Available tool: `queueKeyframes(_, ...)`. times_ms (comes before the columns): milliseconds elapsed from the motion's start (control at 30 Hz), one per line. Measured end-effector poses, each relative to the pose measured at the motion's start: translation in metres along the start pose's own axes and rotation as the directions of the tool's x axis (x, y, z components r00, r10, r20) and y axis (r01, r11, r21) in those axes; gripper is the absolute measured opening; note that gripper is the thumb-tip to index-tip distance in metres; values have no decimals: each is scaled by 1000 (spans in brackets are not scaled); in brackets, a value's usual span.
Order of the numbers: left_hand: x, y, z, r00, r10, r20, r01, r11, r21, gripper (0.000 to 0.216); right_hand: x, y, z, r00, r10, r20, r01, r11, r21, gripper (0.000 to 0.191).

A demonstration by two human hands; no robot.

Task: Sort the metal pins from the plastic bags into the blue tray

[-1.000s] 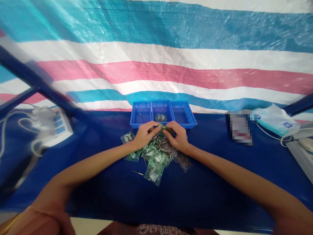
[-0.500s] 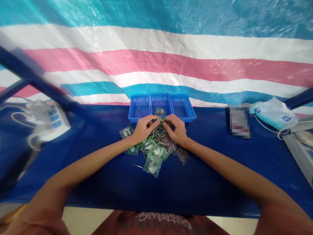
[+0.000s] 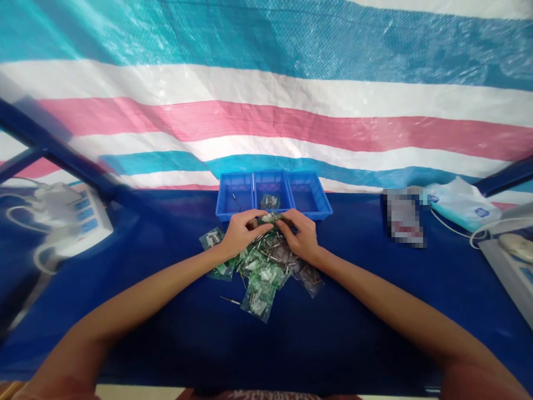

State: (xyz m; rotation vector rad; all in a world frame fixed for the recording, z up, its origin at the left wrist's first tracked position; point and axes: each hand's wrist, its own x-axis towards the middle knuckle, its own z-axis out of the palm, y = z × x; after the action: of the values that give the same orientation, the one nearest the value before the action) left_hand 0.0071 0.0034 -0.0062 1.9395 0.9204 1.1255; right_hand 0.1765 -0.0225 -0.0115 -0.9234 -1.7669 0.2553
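My left hand (image 3: 245, 232) and my right hand (image 3: 300, 235) meet over a heap, thumbs and fingers pinching a small clear plastic bag (image 3: 272, 218) with greenish contents. Under and in front of them lies the heap of small clear bags (image 3: 262, 272), holding metal pins and pale pieces, with loose metal pins among them. Just beyond my hands stand three joined blue bins. The left bin (image 3: 235, 191) has a thin pin in it, and the middle bin (image 3: 270, 183) contains one small bag. In the right bin (image 3: 308, 194) I see only the bare floor and walls.
A single thin pin (image 3: 230, 300) lies on the blue table (image 3: 200, 344) left of the heap. At the left is a white power strip (image 3: 94, 219) with plugs and cables. To the right lie a blurred-out object (image 3: 403, 218), a tissue pack (image 3: 462, 205) and another white strip (image 3: 510, 278).
The view has tilted up slightly, so the table and bins appear lower. Both hands still pinch the bag together, with little change in their grip.
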Motion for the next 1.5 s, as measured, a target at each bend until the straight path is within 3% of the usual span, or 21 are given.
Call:
queueKeyframes(333, -1, 7, -2, 998, -39, 55, 41, 999, -29, 25, -3, 1, -1, 998, 44, 51, -45, 999, 25, 10)
queueKeyframes(500, -3, 5, -1, 999, -49, 16, 51, 995, -83, 29, -1, -1, -1, 998, -5, 57, 3, 1000, 24, 10)
queueKeyframes(867, 0, 4, -3, 993, 107, -39, -108, 994, -19, 18, -2, 0, -2, 998, -9, 70, 7, 1000, 28, 5)
queueKeyframes(1133, 0, 6, -3, 991, 127, -38, -126, 992, 16, 20, -3, 1, -2, 996, 27, 91, -30, 999, 34, 10)
queueKeyframes(1500, 0, 5, -1, 996, 91, -18, -90, 995, 38, 23, -6, 4, 0, 999, 43, 8, -43, 999, -3, 9)
